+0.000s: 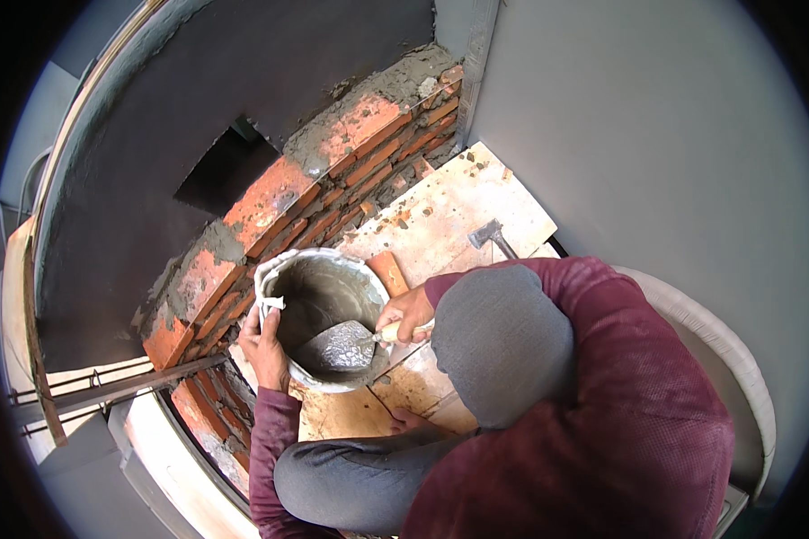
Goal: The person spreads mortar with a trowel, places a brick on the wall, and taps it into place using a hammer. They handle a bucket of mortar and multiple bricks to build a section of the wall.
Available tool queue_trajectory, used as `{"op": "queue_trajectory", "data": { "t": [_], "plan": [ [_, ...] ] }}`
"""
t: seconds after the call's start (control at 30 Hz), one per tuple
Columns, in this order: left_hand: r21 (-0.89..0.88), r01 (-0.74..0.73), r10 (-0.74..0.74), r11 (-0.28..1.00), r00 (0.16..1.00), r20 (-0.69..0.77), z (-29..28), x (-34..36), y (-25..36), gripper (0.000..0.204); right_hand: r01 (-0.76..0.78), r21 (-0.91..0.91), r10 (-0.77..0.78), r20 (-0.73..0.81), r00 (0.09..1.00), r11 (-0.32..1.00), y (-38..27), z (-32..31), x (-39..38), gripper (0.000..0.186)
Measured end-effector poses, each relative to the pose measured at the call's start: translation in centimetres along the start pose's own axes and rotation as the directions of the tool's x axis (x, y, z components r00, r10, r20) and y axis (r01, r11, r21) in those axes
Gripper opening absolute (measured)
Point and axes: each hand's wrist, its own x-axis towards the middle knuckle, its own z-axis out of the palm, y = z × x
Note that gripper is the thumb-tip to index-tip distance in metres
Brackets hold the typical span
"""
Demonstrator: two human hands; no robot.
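A white bucket smeared with grey mortar stands in front of me, tilted in the view. My left hand grips its left rim, thumb and fingers closed about the edge by a small white piece. Closed around a pale handle, my right hand holds a trowel. The trowel's blade is down inside the bucket, wet and coated with mortar. Just beyond the right hand lies a loose orange brick, partly hidden by the bucket.
A low brick wall topped with mortar patches runs diagonally behind the bucket, against a dark wall with a square opening. A hammer rests on the mortar-spattered boards. Metal bars project at left; a grey wall rises at right.
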Motion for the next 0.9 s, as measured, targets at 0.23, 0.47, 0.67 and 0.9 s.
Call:
{"op": "queue_trajectory", "data": {
  "t": [0.23, 0.47, 0.67, 0.9],
  "plan": [
    [-0.209, 0.035, -0.061, 0.977, 0.991, -0.115, -3.7, -0.6, -0.5, 0.034, 0.262, 0.084, -0.223, -0.322, 0.920, 0.961, -3.1, -2.6, -10.1, 0.040],
    [-0.142, 0.028, -0.041, 0.990, 0.995, -0.091, -5.2, 0.6, -2.7, 0.032, 0.780, 0.337, -0.358, -0.745, 0.564, 0.528, -5.6, -10.7, -20.4, 0.031],
    [-0.154, 0.029, -0.050, 0.988, 0.990, -0.130, -6.4, -0.5, -2.8, 0.028, 0.548, 0.006, -0.230, -0.904, 0.361, 0.837, -6.8, -7.5, -17.4, 0.029],
    [-0.074, 0.038, -0.051, 0.997, 0.983, -0.176, -6.4, 0.3, -3.3, 0.023, 0.723, 0.113, -0.017, -0.985, 0.170, 0.682, -11.5, -19.6, -18.4, 0.030]
  ]
}}
